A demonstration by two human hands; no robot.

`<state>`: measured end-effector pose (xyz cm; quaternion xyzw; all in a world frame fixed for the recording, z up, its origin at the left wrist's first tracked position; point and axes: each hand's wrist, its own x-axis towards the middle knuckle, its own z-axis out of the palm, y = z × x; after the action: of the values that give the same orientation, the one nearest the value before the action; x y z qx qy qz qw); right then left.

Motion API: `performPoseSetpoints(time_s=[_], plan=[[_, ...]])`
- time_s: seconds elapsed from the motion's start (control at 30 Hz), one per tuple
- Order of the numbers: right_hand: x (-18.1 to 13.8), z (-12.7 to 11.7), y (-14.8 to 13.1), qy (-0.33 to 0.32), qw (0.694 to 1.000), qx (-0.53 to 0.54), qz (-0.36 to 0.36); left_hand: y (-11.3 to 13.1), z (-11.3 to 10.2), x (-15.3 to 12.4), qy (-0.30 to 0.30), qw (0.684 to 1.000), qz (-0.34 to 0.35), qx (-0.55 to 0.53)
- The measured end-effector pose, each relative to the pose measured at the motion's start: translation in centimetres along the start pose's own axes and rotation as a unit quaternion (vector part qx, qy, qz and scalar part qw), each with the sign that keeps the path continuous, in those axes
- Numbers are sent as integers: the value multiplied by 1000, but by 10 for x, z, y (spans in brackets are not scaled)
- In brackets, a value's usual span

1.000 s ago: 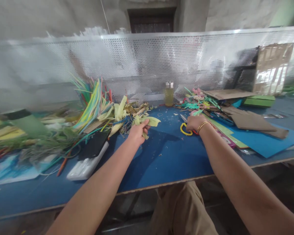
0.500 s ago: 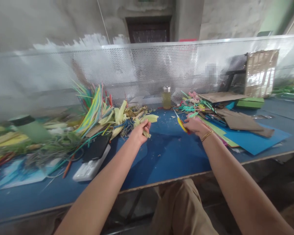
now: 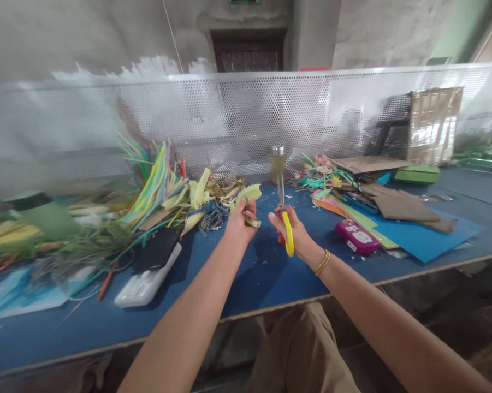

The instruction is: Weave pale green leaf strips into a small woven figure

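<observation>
Pinched in my left hand (image 3: pixel 242 222) is a pale green, dry corn husk (image 3: pixel 250 192), its broad end sticking out past the fingers and a narrow end showing below them. My right hand (image 3: pixel 291 233) grips a pair of scissors (image 3: pixel 288 232) with yellow and red handles; the metal blades point up and away from me. The two hands are a short way apart above the blue table (image 3: pixel 266 281), and the scissors do not touch the husk. More corn husks (image 3: pixel 199 190) lie in a heap just beyond my left hand.
At left are a bundle of coloured strips (image 3: pixel 153 185), a black phone (image 3: pixel 158 250) on a white case (image 3: pixel 147 281) and a green cup (image 3: pixel 45 218). A jar (image 3: pixel 277 162) stands at the back. Rightward lie a purple box (image 3: pixel 357 237), blue paper (image 3: pixel 428 240) and cardboard (image 3: pixel 401 204).
My right hand has moved left with the scissors, toward my left hand, and the blades now point upward. The purple box has come into sight. My left hand has shifted slightly.
</observation>
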<state>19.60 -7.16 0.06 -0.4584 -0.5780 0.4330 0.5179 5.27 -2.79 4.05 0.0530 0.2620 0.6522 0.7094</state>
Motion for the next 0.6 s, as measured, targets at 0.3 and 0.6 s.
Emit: performPoseSetpoints(time_s=[0.3,0.6], plan=[[1,-3,-3,15,949,-297,-109,5,9,-11,-63,998,-5,-17],[2,-2,-4,4,962,-254,-98,-5,9,-15,-41,999,-33,-7]])
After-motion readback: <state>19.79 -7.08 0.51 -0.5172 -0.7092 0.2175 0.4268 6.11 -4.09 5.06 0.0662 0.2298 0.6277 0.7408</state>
